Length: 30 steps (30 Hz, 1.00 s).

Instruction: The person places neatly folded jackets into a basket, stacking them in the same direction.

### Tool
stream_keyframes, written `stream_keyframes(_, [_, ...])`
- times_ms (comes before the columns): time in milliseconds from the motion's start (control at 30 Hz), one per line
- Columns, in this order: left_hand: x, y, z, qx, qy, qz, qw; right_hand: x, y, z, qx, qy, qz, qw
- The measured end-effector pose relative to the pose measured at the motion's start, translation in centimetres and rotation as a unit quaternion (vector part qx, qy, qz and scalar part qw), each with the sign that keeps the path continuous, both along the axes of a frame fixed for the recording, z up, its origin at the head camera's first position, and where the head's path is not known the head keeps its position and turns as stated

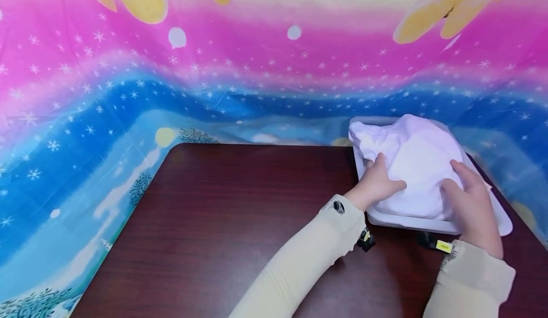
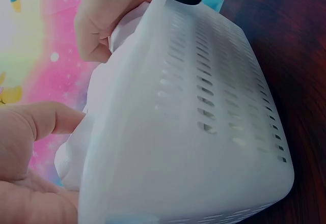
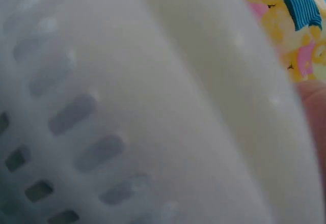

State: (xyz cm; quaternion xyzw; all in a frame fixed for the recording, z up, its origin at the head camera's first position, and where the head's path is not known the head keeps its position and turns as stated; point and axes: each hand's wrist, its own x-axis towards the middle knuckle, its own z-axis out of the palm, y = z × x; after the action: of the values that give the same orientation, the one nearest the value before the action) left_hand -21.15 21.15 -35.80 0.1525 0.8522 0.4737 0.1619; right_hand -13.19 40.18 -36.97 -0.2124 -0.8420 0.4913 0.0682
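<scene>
A bundled white cloth (image 1: 421, 158) lies heaped in a white plastic basket (image 1: 428, 223) at the right of the table. Its folds hide what kind of cloth it is. My left hand (image 1: 376, 184) holds the cloth's left side, thumb and fingers spread over it. On the opposite side, my right hand (image 1: 476, 206) grips the cloth by the basket's right rim. The left wrist view shows the slotted basket wall (image 2: 147, 158), with the left hand (image 2: 23, 147) and the curled right hand (image 2: 109, 15) on the cloth. Basket wall (image 3: 153, 96) fills most of the right wrist view.
The dark brown wooden table (image 1: 239, 203) stretches to the left of the basket. Behind it hangs a colourful printed backdrop (image 1: 265, 61). The basket stands near the table's back right edge.
</scene>
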Motion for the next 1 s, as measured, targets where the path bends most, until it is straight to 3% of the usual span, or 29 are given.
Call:
stream_keyframes(167, [0.0,0.1,-0.1,0.005,-0.015,-0.012,0.9998,-0.2,-0.4,0.0,0.022,-0.032,-0.011,0.9992])
stream_keyframes(500, [0.1,0.3,0.0,-0.021,-0.014,-0.014,0.9996,-0.5,-0.5,-0.1,0.043,-0.030,-0.011,0.9986])
stream_keyframes(700, [0.4,0.0,0.0,-0.048,0.021,-0.025,0.9983,-0.5,-0.6,-0.1,0.040,-0.027,-0.011,0.9988])
stream_keyframes(1000, [1.4,-0.5,-0.1,-0.109,0.091,-0.053,0.9884,-0.3,-0.5,0.0,0.039,-0.026,-0.003,0.9989])
